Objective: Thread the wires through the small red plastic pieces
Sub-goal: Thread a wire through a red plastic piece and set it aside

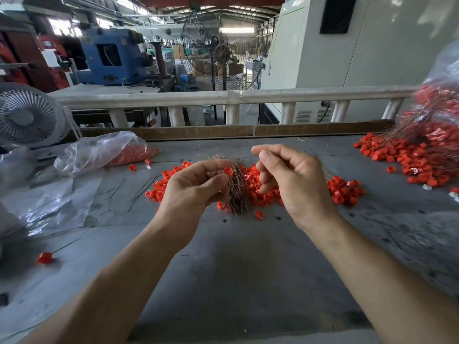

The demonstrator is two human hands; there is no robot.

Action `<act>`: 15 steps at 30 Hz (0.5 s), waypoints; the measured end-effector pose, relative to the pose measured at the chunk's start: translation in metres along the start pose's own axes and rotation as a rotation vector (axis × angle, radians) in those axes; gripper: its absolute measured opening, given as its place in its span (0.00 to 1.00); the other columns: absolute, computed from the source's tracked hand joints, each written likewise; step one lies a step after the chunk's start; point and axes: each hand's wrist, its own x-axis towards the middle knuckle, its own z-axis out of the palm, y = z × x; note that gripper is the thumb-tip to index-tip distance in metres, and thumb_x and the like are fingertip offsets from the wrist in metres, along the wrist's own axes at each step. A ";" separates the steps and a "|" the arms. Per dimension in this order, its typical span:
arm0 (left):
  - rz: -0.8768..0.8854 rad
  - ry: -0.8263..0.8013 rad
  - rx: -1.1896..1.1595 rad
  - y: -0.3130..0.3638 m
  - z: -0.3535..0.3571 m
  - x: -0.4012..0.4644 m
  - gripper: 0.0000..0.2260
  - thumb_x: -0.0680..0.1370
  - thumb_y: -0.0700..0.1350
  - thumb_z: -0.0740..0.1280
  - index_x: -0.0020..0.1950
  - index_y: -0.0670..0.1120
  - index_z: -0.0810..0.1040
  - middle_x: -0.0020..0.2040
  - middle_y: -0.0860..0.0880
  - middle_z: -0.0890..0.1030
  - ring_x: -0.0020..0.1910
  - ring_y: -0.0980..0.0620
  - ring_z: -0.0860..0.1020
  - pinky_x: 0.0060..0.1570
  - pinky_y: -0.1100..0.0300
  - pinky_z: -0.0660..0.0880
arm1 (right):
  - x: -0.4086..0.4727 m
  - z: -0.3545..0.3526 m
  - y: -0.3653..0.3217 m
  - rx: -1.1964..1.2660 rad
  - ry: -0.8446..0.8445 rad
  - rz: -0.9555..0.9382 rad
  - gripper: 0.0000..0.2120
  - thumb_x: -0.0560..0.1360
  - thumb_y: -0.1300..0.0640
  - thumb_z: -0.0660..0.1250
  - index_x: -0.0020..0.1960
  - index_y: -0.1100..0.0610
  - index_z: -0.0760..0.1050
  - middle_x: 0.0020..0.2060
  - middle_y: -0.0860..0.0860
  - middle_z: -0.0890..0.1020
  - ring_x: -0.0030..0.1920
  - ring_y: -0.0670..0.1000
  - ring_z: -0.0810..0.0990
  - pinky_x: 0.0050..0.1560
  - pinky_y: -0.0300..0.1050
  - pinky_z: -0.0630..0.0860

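Head view: left hand (196, 187) pinches one small red plastic piece (228, 171) between thumb and fingertips and also grips a bundle of thin wires (237, 192), held above the grey surface (236, 264). Right hand (293, 180) is raised just beside it with thumb and forefinger pressed together; whether a wire sits in that pinch cannot be told. Loose red pieces (342, 192) lie heaped under both hands, with a second heap (409, 157) at far right beside a plastic bag (442, 100).
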 end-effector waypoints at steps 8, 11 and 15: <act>0.032 -0.055 -0.114 0.000 0.001 -0.001 0.12 0.74 0.43 0.74 0.56 0.43 0.84 0.47 0.43 0.84 0.42 0.50 0.81 0.44 0.55 0.80 | -0.005 0.009 -0.003 0.032 -0.093 0.048 0.06 0.77 0.65 0.72 0.49 0.56 0.81 0.34 0.51 0.84 0.32 0.49 0.81 0.31 0.42 0.79; 0.028 -0.053 -0.173 0.002 0.003 -0.001 0.13 0.74 0.42 0.74 0.57 0.41 0.83 0.45 0.42 0.84 0.40 0.50 0.82 0.41 0.57 0.81 | -0.007 0.012 -0.002 0.035 -0.120 0.087 0.07 0.75 0.65 0.74 0.47 0.56 0.79 0.33 0.51 0.84 0.32 0.50 0.81 0.31 0.43 0.79; 0.012 -0.031 -0.170 0.003 0.005 -0.003 0.15 0.72 0.41 0.74 0.57 0.39 0.81 0.44 0.41 0.84 0.38 0.49 0.83 0.38 0.58 0.81 | -0.008 0.013 -0.001 0.039 -0.156 0.123 0.09 0.74 0.66 0.75 0.47 0.56 0.77 0.32 0.51 0.83 0.31 0.48 0.81 0.30 0.41 0.78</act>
